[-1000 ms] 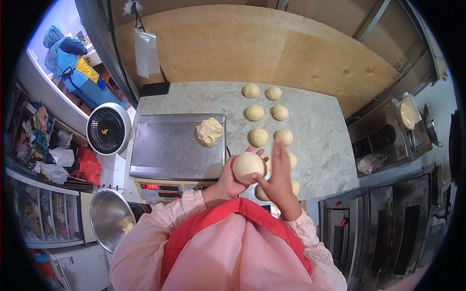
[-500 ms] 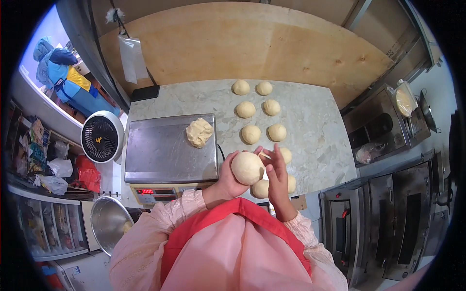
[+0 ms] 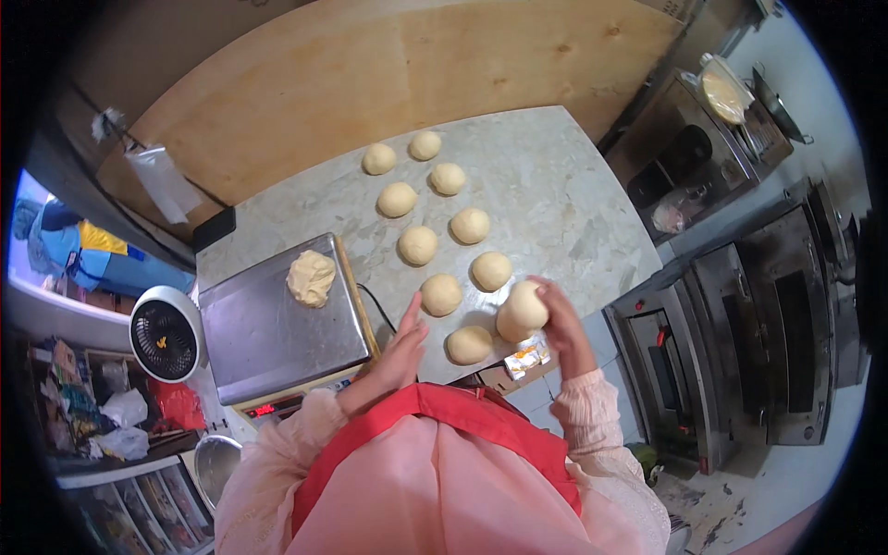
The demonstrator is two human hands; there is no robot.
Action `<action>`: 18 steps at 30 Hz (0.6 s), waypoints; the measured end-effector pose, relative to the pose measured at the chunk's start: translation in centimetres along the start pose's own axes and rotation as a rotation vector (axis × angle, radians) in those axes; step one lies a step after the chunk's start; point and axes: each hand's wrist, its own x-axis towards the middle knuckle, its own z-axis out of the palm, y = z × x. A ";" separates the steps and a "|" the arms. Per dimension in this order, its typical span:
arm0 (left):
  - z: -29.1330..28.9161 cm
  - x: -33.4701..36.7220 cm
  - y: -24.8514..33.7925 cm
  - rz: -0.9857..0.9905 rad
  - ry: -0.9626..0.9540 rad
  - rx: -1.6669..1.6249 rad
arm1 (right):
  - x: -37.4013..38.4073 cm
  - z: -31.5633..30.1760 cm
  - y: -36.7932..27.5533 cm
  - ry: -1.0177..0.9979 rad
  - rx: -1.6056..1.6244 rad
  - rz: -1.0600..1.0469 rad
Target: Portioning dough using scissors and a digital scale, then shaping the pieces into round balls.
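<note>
My right hand [image 3: 559,319] is closed around the side of a smooth, pale dough ball [image 3: 527,303] at the table's near right. That ball overlaps another dough ball [image 3: 511,330] in the view; whether they touch I cannot tell. My left hand [image 3: 400,353] is open and holds nothing, its fingers stretched out towards a dough ball [image 3: 441,294] at the near end of the left row. Close by sits one more dough ball [image 3: 470,345] near the front edge. Several similar balls stand in two rows leading away across the marbled table [image 3: 546,176].
A rough lump of dough [image 3: 312,278] rests on the metal scale [image 3: 268,319] at left. Beyond it are a round fan [image 3: 166,333] and a metal bowl [image 3: 218,470]. Ovens [image 3: 731,342] stand at right, a wooden board [image 3: 388,83] behind. A person in blue [image 3: 102,250] is at far left.
My right hand has carried the dough ball from between both hands towards the near right. My left hand has let go of it and moved left. The whole view has turned.
</note>
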 end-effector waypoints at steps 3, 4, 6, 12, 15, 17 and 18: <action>-2.0 -0.7 0.2 0.034 -0.124 0.209 | 2.1 -7.3 -0.1 0.300 -0.408 -0.018; -2.4 -0.8 0.3 0.021 -0.147 0.230 | 2.6 -8.9 0.2 0.309 -0.404 -0.016; -2.6 -0.9 0.1 0.006 -0.170 0.252 | 3.2 -10.4 0.4 0.293 -0.412 0.117; -2.0 -1.1 -0.1 -0.072 -0.140 0.219 | 4.8 -12.8 1.7 0.116 -0.688 0.125; -2.5 -1.1 -0.6 -0.081 -0.160 0.205 | 4.7 -12.0 1.6 0.132 -1.280 -0.070; -2.9 -1.1 -0.6 -0.072 -0.175 0.208 | 4.6 -11.1 1.3 0.256 -1.803 -0.220; -3.0 -1.2 -0.6 -0.071 -0.178 0.207 | 4.7 -10.8 1.1 0.308 -1.557 -0.125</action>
